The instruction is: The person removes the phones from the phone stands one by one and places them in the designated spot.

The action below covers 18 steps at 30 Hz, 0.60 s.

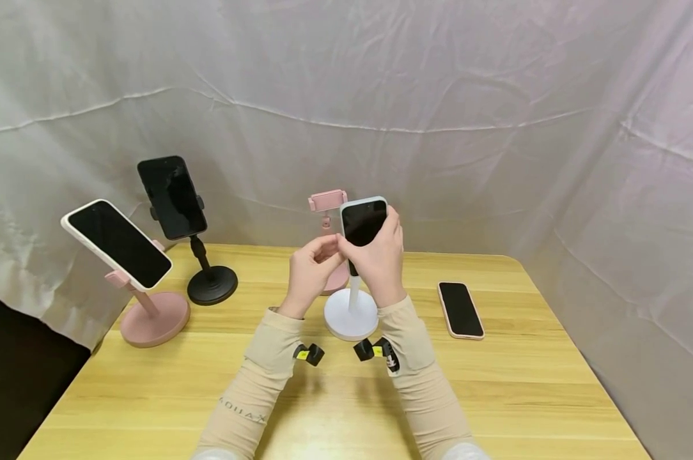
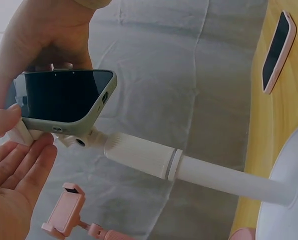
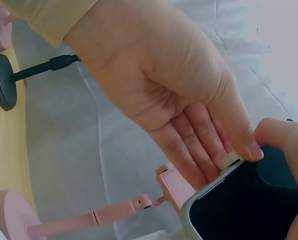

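Right hand [image 1: 382,259] grips phone [image 1: 362,219] across its width — left hand [image 1: 309,275], at one edge, seemingly pinches white clamp [image 2: 20,133].

Reads roughly "AOUAX", partly unclear, in dark capitals [image 1: 241,410] along the left sleeve [image 1: 258,380], lower left of centre in the head view. Too small to read on the left yellow label [image 1: 303,354] and right yellow label [image 1: 378,351], lower middle.
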Motion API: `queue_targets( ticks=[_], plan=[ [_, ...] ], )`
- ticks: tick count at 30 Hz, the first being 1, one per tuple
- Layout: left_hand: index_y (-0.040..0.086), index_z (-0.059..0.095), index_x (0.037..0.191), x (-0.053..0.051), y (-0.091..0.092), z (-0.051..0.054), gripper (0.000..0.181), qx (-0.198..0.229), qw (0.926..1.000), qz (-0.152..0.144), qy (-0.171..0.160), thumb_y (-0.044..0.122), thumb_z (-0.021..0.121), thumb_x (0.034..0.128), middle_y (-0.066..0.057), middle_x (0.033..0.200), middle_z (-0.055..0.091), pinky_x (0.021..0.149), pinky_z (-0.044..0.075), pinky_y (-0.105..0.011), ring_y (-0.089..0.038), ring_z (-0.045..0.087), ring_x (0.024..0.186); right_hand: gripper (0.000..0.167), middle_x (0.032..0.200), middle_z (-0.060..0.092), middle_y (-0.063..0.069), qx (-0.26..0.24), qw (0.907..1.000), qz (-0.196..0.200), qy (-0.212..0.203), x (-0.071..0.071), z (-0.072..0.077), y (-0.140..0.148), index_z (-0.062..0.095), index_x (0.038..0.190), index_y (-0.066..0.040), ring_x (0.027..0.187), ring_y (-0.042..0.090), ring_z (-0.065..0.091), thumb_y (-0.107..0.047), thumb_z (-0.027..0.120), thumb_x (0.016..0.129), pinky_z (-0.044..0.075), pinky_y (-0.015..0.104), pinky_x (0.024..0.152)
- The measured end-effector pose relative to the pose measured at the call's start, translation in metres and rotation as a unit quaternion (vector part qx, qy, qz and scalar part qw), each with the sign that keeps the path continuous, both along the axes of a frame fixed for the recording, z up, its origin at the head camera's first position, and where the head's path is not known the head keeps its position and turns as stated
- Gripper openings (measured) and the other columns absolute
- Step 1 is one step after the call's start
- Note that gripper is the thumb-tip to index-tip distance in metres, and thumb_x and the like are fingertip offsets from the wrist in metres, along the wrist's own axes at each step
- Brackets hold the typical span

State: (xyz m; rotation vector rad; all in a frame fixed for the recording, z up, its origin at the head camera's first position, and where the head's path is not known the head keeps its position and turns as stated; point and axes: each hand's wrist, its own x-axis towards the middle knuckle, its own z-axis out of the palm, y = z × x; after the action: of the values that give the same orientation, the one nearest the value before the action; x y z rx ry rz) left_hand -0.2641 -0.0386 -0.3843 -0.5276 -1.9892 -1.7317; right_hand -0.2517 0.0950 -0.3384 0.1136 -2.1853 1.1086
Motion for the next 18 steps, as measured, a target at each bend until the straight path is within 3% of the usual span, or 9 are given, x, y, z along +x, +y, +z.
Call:
queue_targets(
  ticks=[9, 18],
  plan=[
    [0.001, 0.072, 0.108, 0.003, -0.002, 0.004, 0.029, -0.012, 0.9998, -0.002, 0.013, 0.013, 0.079, 0.082, -0.016, 0.1, 0.075, 0.081, 0.058, -0.029, -0.027, 0.073, 0.094, 0.092, 0.121, 0.054, 0.02, 0.0, 0.9998, 0.021, 0.008, -0.003, -0.002, 0.007, 0.033, 0.141, -0.003, 0.102, 0.034, 0.057, -0.038, 0.083, 0.072, 0.052, 0.051, 0.085],
    [0.004, 0.073, 0.105, 0.001, -0.003, 0.007, 0.026, -0.023, 0.9995, -0.003, 0.022, 0.015, 0.079, 0.0822, -0.014, 0.099, 0.075, 0.081, 0.058, -0.027, -0.025, 0.073, 0.092, 0.092, 0.119, 0.054, 0.018, -0.005, 0.9987, 0.049, -0.015, -0.005, 0.003, 0.012, 0.032, 0.139, -0.004, 0.099, 0.034, 0.058, -0.04, 0.083, 0.071, 0.053, 0.05, 0.081]
  ],
)
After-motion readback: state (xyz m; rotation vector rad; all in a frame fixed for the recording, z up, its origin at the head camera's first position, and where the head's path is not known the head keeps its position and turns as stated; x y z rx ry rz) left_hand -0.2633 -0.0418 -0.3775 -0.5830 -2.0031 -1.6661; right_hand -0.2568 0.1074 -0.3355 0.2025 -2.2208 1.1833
